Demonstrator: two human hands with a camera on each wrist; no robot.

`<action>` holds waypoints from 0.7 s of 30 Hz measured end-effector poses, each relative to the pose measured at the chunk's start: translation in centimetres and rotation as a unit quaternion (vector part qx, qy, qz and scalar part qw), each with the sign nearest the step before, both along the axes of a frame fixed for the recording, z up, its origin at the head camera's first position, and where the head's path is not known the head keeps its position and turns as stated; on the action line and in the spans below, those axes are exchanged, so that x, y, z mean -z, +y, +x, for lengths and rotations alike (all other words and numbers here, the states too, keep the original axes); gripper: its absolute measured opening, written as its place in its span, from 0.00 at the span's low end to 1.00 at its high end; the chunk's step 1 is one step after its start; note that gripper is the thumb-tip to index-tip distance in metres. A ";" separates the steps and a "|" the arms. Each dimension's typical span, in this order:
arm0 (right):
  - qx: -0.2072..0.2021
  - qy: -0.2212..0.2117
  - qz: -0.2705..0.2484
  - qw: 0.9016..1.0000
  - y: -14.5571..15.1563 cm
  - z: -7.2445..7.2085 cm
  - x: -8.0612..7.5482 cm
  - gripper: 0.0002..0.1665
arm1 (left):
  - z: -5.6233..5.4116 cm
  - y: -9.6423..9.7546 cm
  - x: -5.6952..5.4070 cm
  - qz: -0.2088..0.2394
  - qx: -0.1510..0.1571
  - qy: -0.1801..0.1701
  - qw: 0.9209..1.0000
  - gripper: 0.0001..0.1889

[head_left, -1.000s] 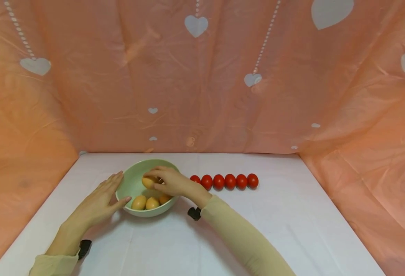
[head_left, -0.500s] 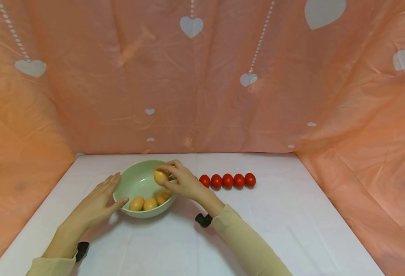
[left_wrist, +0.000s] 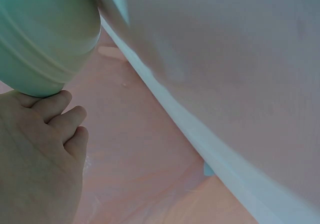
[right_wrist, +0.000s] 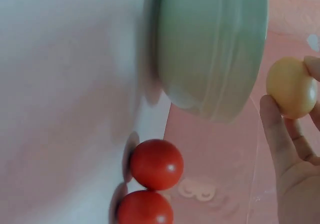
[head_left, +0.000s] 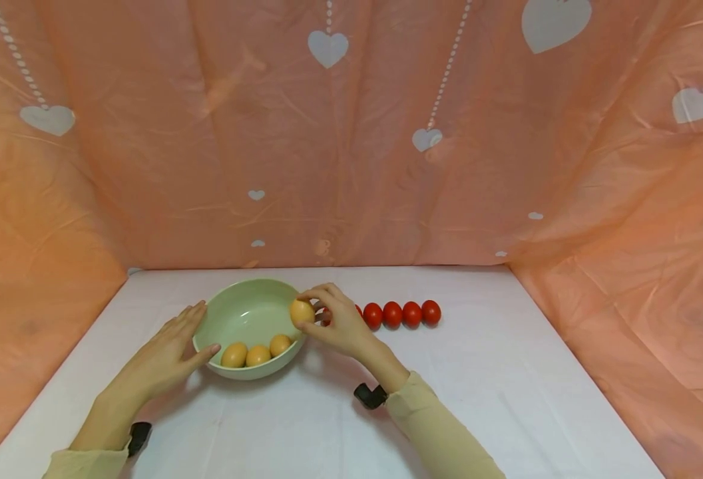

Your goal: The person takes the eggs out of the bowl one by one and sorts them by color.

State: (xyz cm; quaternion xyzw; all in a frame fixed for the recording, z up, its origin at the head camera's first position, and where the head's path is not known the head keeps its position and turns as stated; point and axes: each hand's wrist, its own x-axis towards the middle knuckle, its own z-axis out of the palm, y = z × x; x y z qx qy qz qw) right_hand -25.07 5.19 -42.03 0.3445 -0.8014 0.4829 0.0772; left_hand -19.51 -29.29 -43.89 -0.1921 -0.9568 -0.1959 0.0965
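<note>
My right hand (head_left: 344,324) pinches a yellowish-brown egg (head_left: 301,313) between thumb and fingers at the right rim of a pale green bowl (head_left: 240,313). The right wrist view has this egg (right_wrist: 291,87) held above the bowl's rim, the bowl's outer wall (right_wrist: 210,49) beside it. Inside the bowl, three more eggs (head_left: 258,355) lie along the near side. My left hand (head_left: 162,356) rests against the bowl's left side, fingers extended and thumb at the near rim. From the left wrist, the left hand's fingers (left_wrist: 60,104) touch the bowl's outside.
A row of red tomatoes (head_left: 392,315) runs rightward from the bowl on a white-covered table (head_left: 447,399); my right hand hides part of its left end. Orange-pink sheeting (head_left: 351,166) with white hearts encloses the back and sides.
My right hand has lifted the egg from inside the bowl and moved it right to the rim. The left hand stays on the bowl; the view has shifted slightly.
</note>
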 end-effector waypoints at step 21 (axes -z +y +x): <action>0.085 -0.046 0.072 0.993 3.1 1.4 2.0 0.21 | 0.1 0.0 -0.1 0.000 0.002 -0.001 1.000 0.47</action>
